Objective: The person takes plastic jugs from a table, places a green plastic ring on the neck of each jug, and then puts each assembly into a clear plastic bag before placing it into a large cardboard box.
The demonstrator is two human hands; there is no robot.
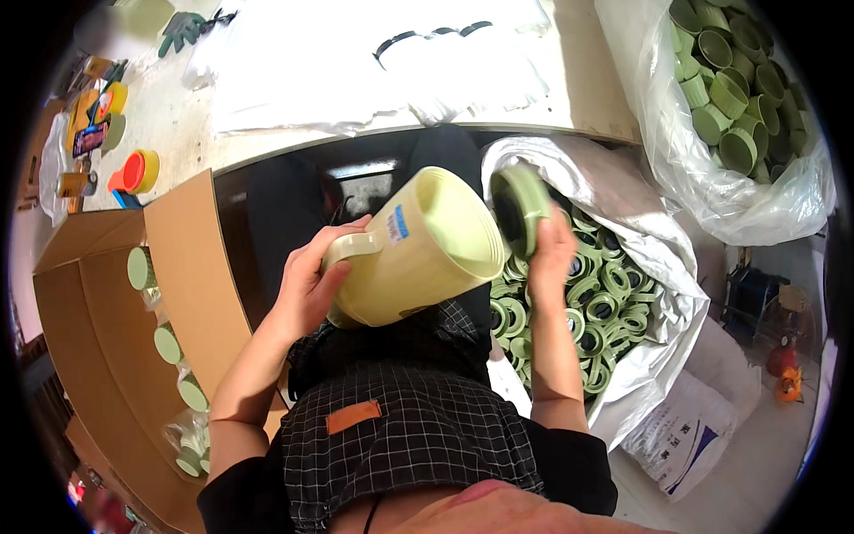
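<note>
In my lap a pale yellow pitcher (391, 276) is tilted with its wide mouth toward the right. A small blue-and-white sticker is on its side. The fingers of my left hand (307, 280) are closed around its handle. Just right of the rim, apart from it, my right hand (553, 254) grips a round green lid (532, 198) with a dark underside, slightly blurred. Below that hand is a white sack (680, 303) full of similar green lids (614, 280), many with black centres.
On my left stands an open cardboard box (191, 258) holding several wrapped pale green pieces (166, 343). A table (191, 133) across the front bears tape rolls (135, 171), a phone (91, 139) and a glove (181, 32). Far right, a clear plastic bag (712, 209) holds green cups (737, 149).
</note>
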